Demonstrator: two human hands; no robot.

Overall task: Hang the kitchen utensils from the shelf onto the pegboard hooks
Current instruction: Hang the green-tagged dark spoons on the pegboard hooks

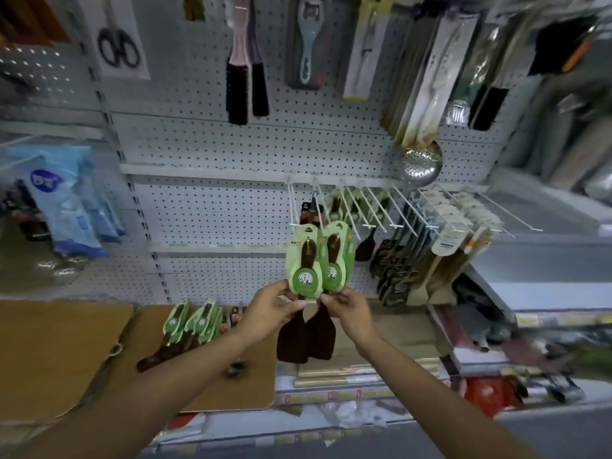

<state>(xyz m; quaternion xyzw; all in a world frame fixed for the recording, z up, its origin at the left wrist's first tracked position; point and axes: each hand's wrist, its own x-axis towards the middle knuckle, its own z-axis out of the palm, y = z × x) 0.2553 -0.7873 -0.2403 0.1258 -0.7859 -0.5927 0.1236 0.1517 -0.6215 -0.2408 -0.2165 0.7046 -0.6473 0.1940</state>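
Observation:
Two dark wooden spatulas on green cards are held upright side by side in front of the pegboard (205, 207). My left hand (270, 309) grips the left spatula (304, 260) at the card's bottom. My right hand (347, 309) pinches the right spatula (337, 256) at the same height. Their card tops sit just below the white pegboard hooks (364, 210). Several more green-carded spatulas (195, 323) lie on the shelf at lower left.
Wooden boards (59, 356) lie on the shelf. Hooks to the right carry packed utensils (447, 240). Above hang brushes (245, 87), boxed knives (427, 77) and a steel skimmer (419, 164). Blue packets (69, 200) hang at the left.

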